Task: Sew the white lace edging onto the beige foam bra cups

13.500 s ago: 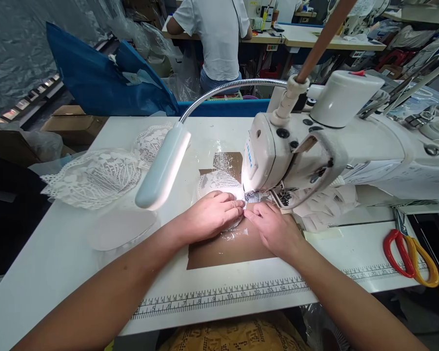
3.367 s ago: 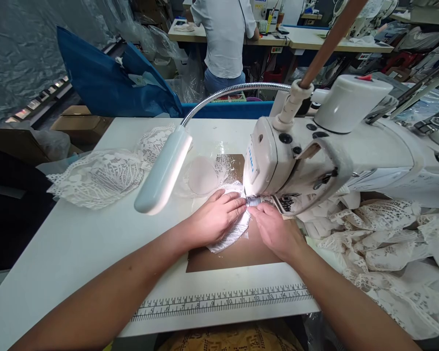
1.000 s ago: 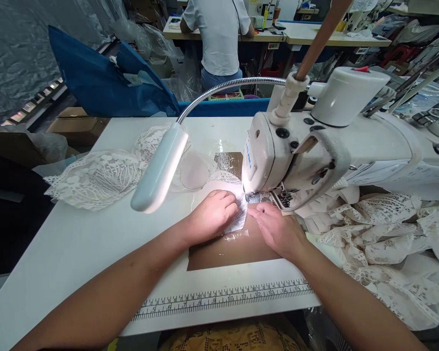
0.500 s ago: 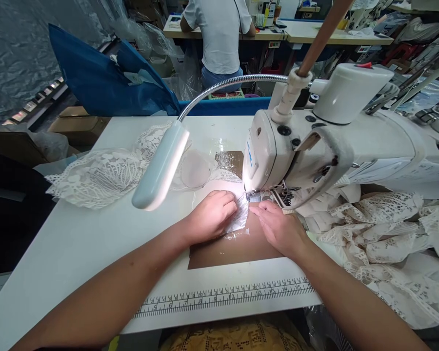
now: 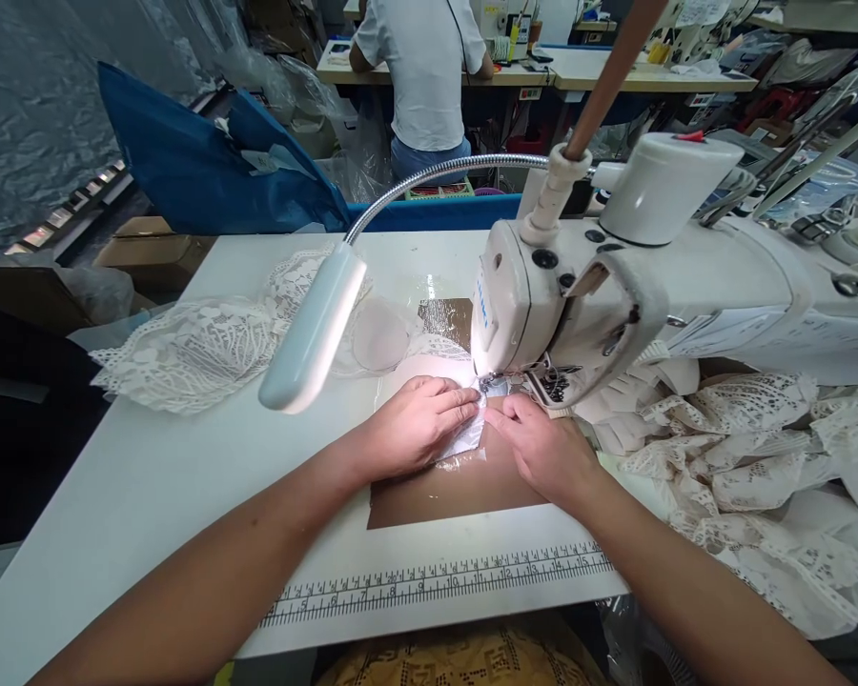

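A white lace fabric piece (image 5: pixel 470 440) lies under the needle area of the white sewing machine (image 5: pixel 511 295). My left hand (image 5: pixel 421 424) rests on this piece with its fingers stretched flat, fingertips close to the presser foot (image 5: pixel 487 383). At the piece's right edge, my right hand (image 5: pixel 543 443) is closed, thumb and fingers pressed together just in front of the foot. What sits between those fingertips is too small to make out. Brown tape-like sheeting (image 5: pixel 429 500) covers the table beneath both hands.
A lamp (image 5: pixel 315 329) on a bendable neck hangs left of the machine head. Lace pieces (image 5: pixel 193 348) lie on the left of the table (image 5: pixel 221 476); a heap of lace (image 5: pixel 765 486) lies right. A ruler strip (image 5: pixel 436 581) runs along the front. Another person (image 5: pixel 429 76) sits beyond.
My left hand's fingers have straightened from a curled pose and reach further right toward the presser foot. The right hand stays nearly in place. The view has shifted slightly.
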Demonstrator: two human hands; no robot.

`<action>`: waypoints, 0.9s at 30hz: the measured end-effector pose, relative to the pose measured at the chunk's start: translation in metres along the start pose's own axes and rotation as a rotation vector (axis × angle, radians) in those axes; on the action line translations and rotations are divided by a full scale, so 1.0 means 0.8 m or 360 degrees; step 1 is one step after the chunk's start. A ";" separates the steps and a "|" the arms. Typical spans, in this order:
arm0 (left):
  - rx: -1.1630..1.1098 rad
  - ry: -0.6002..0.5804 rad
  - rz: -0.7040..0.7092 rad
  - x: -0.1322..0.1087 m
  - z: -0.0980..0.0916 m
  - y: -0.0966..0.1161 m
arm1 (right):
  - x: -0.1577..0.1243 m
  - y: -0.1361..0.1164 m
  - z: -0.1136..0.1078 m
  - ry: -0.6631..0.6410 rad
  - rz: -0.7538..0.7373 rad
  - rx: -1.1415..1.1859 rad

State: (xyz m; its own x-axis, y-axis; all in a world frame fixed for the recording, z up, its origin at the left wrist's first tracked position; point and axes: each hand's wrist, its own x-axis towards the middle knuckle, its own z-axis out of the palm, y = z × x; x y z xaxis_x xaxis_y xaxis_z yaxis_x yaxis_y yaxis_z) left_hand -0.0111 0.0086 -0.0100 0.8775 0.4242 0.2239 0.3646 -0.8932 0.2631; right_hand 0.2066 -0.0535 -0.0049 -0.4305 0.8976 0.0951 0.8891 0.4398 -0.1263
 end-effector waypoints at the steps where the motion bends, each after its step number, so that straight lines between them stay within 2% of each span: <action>1: -0.0006 0.0002 0.0006 0.000 0.000 0.000 | -0.001 0.000 0.001 0.0005 0.0003 -0.0023; 15: 0.0040 -0.0056 0.0018 -0.001 -0.005 0.000 | 0.001 0.002 0.004 0.0161 -0.0016 -0.0010; 19: 0.0050 -0.0065 0.0005 -0.001 -0.004 0.000 | -0.002 0.005 0.005 0.0147 -0.0018 -0.0006; 27: 0.0015 -0.0047 0.0057 -0.005 -0.005 0.004 | -0.012 0.013 0.004 0.0143 -0.0286 0.0149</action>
State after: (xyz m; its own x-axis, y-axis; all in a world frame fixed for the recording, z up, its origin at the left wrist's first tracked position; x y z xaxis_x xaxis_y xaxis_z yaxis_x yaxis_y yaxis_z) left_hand -0.0150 0.0046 -0.0064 0.8988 0.3873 0.2053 0.3354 -0.9092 0.2467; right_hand 0.2196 -0.0577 -0.0100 -0.5615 0.8000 0.2114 0.7793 0.5972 -0.1901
